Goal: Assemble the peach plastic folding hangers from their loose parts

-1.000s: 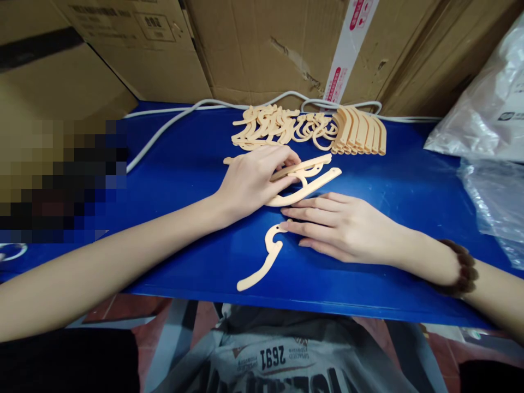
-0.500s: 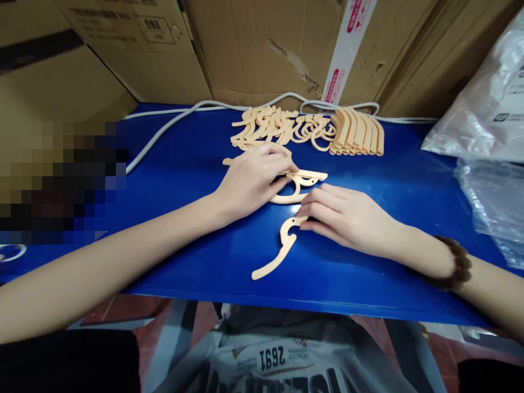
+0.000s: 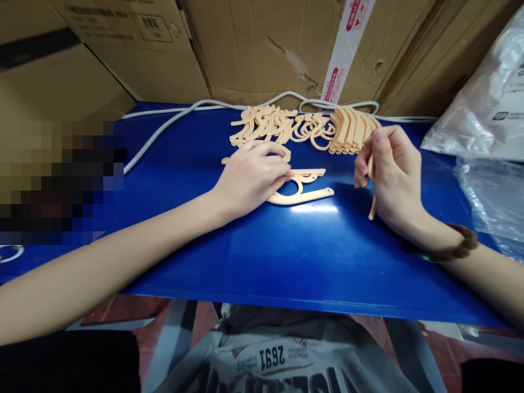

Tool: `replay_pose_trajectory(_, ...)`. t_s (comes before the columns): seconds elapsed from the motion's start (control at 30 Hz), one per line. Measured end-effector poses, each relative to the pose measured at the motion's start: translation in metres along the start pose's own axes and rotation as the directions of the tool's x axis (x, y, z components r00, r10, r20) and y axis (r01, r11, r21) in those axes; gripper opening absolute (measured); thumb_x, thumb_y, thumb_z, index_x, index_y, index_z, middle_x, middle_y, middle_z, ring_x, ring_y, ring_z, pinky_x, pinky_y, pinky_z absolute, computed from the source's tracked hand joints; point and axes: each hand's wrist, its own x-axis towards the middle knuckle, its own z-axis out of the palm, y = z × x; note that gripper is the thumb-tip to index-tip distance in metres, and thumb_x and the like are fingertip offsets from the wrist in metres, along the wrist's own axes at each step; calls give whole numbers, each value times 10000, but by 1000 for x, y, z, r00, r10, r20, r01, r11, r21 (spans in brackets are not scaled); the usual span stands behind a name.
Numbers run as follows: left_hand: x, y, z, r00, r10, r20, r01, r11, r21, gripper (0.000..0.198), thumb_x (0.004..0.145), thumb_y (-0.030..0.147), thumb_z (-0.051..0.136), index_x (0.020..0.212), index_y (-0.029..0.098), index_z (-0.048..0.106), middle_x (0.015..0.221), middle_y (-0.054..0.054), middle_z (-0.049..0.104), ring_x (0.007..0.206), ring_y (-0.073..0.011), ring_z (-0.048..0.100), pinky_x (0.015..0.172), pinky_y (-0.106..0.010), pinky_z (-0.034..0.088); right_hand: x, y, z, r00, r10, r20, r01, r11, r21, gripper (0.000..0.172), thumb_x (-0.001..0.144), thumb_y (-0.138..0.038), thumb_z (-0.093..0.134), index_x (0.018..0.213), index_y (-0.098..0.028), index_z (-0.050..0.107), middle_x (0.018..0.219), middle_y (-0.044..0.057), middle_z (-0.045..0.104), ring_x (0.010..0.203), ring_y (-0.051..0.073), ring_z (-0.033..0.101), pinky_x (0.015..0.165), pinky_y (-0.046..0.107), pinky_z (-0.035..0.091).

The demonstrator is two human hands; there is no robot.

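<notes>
My left hand (image 3: 256,177) is closed over peach plastic parts that look like pieces of folding hangers. Its fingertips press on a straight-edged hanger arm (image 3: 313,172), and a hook piece with a round loop and long arm (image 3: 305,196) pokes out below. Part of these pieces is hidden under the palm. Raised above the table at the right, my right hand (image 3: 395,174) is closed around a thin hanger arm (image 3: 371,210); only its lower end and a bit of its side show between the fingers.
At the back of the blue table (image 3: 245,262) lie a heap of hanger arms (image 3: 264,123), several hooks (image 3: 311,128) and a neat row of curved arms (image 3: 354,128). A white cable (image 3: 164,123) runs behind, before cardboard boxes (image 3: 262,49). Plastic bags (image 3: 478,98) lie right.
My right hand has lifted the hanger arm from the table's front middle and moved right and back, near the row of curved arms. My left hand has barely moved.
</notes>
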Motion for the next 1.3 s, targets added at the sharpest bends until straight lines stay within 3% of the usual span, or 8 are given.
replay_pose_trajectory(0.2, 1, 1, 0, 1000, 22, 5, -23, 995, 102, 228, 999, 264, 547, 912, 170, 735, 959, -69, 759, 1082, -273, 671, 900, -450, 473, 4, 6, 1, 972, 226, 66, -226, 974, -4, 311, 894, -491, 687, 993, -257, 509, 578, -75, 440, 400, 83, 316, 363, 252, 214)
replay_pose_trajectory(0.33, 2, 2, -1, 1000, 4, 5, -5, 995, 101, 237, 1009, 258, 509, 936, 172, 718, 994, -73, 761, 1080, -290, 654, 902, -478, 461, 1, 8, 0, 984, 122, 127, -90, 969, -232, 389, 778, -305, 816, 1094, -230, 601, 621, -59, 469, 514, 104, 384, 474, 271, 309)
replay_pose_trajectory(0.47, 2, 9, -5, 1000, 0, 27, 1, 999, -41, 241, 1022, 288, 483, 1010, 164, 690, 1117, -82, 734, 1128, -280, 620, 966, -470, 455, -1, 12, -2, 982, 38, 185, 37, 922, -384, 278, 892, -256, 662, 1164, -205, 677, 643, -33, 479, 560, 125, 423, 529, 295, 349)
replay_pose_trajectory(0.7, -2, 20, -1, 967, 144, 212, -78, 953, -294, 344, 988, 436, 544, 1187, 159, 587, 1452, -151, 535, 1388, -329, 425, 1155, -525, 366, -8, 0, 1, 985, -46, 167, 89, 961, -260, 427, 1055, -439, 389, 1392, -238, 559, 690, -22, 571, 469, 105, 460, 509, 286, 410)
replay_pose_trajectory(0.83, -1, 18, 1, 947, 195, 257, -93, 928, -362, 225, 1030, 370, 457, 1023, 173, 566, 1486, -147, 502, 1418, -296, 415, 1208, -517, 325, -5, -2, -2, 964, -29, 264, 143, 896, -421, 409, 1051, -458, 401, 1357, -232, 548, 623, -32, 547, 508, 137, 490, 584, 310, 443)
replay_pose_trajectory(0.93, -1, 18, 1, 945, 196, 263, -80, 915, -396, 217, 1052, 341, 399, 1028, 174, 534, 1469, -160, 516, 1411, -270, 443, 1214, -510, 326, -2, 2, -4, 947, -12, 320, 179, 850, -496, 393, 1019, -516, 452, 1291, -238, 509, 617, -41, 538, 519, 157, 493, 581, 321, 432)
replay_pose_trajectory(1.17, 0, 27, -6, 972, -15, 235, 124, 880, -458, 153, 1057, 321, 376, 1033, 195, 460, 1357, -155, 580, 1377, -275, 498, 1118, -490, 430, 0, 1, -4, 925, -43, 379, 235, 846, -479, 228, 1039, -451, 422, 1073, -240, 501, 681, -32, 550, 567, 149, 498, 598, 301, 400)
replay_pose_trajectory(1.3, 0, 28, -9, 970, -81, 231, 189, 847, -498, 137, 1061, 310, 351, 1033, 203, 432, 1320, -147, 599, 1422, -273, 460, 1107, -482, 437, 0, 0, -5, 927, -51, 373, 236, 849, -473, 293, 1057, -473, 365, 975, -238, 520, 657, -25, 564, 563, 145, 518, 619, 299, 399)
